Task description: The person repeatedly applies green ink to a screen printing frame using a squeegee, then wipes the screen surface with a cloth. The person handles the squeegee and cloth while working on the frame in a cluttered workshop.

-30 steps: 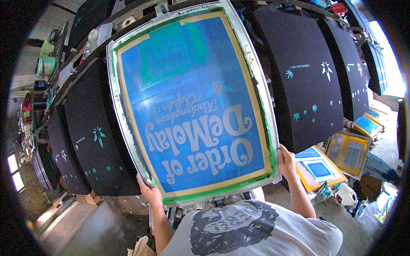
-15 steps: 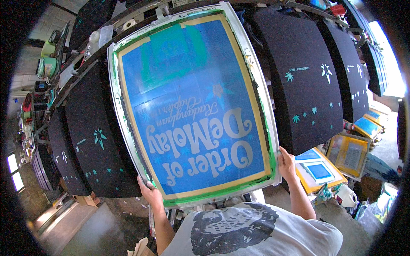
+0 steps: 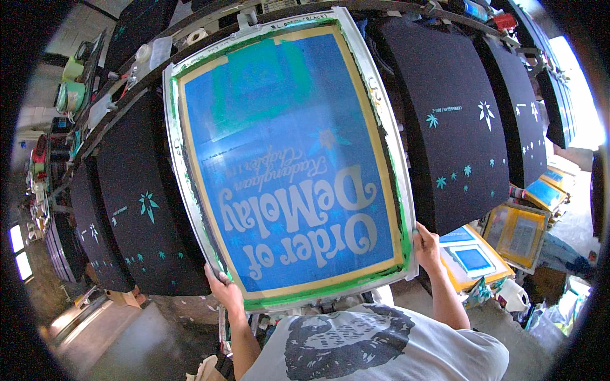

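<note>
A large screen-printing frame lies in front of me, with blue mesh, a teal patch at its far end and pale lettering that reads upside down from here. Yellow tape borders the mesh, and green smears run along the pale frame's inner edge. My left hand is closed around the near left corner, thumb on top. At the near right side, my right hand grips the frame's outer edge; some of its fingers are hidden beneath. A clamp stands at the frame's far edge.
Black fabric-covered boards with teal and white leaf prints flank the frame on both sides. More screens lean low at the right, near a white jug. Along the back rail sit a tape roll and containers.
The far end of the screen frame has shifted slightly toward me and to the right. Both hands keep the same hold on it.
</note>
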The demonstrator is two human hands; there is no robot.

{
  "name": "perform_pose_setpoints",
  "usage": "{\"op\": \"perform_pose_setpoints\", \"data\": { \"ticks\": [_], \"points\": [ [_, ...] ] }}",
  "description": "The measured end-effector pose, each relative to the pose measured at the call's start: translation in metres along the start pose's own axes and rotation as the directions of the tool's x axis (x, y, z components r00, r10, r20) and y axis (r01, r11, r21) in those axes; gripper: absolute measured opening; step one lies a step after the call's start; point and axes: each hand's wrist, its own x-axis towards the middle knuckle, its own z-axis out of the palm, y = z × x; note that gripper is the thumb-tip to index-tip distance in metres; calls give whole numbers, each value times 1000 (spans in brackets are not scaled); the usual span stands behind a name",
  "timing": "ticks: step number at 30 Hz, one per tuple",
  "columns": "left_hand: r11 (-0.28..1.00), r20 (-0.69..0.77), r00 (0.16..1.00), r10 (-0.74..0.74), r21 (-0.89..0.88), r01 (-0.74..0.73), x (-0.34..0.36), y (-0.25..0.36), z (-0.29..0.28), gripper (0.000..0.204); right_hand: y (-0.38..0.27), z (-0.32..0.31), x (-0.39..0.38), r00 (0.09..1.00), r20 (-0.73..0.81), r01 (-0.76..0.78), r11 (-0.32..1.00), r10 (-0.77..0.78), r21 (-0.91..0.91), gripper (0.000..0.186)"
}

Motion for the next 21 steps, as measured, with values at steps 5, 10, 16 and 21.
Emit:
{"op": "perform_pose_setpoints", "data": {
  "ticks": [5, 10, 16, 21],
  "points": [
    [1000, 5, 1000, -3, -10, 3, 1, -2, 1, 50, 12, -1, 3, 1000, 1, 29, 999, -29, 23, 33],
    [999, -11, 1000, -28, -23, 28, 0, -1, 3, 49, 11, -1, 1, 1000, 13, -27, 999, 26, 29, 33],
    [998, -3, 999, -44, -47, 44, 2, -1, 3, 50, 7, -1, 3, 1000, 1, 19, 995, -19, 100, 34],
    [996, -17, 999, -43, -72, 42, 1, 7, 4, 51, 8, -2, 4, 1000, 22, 2, 996, -4, 90, 34]
  ]
}}
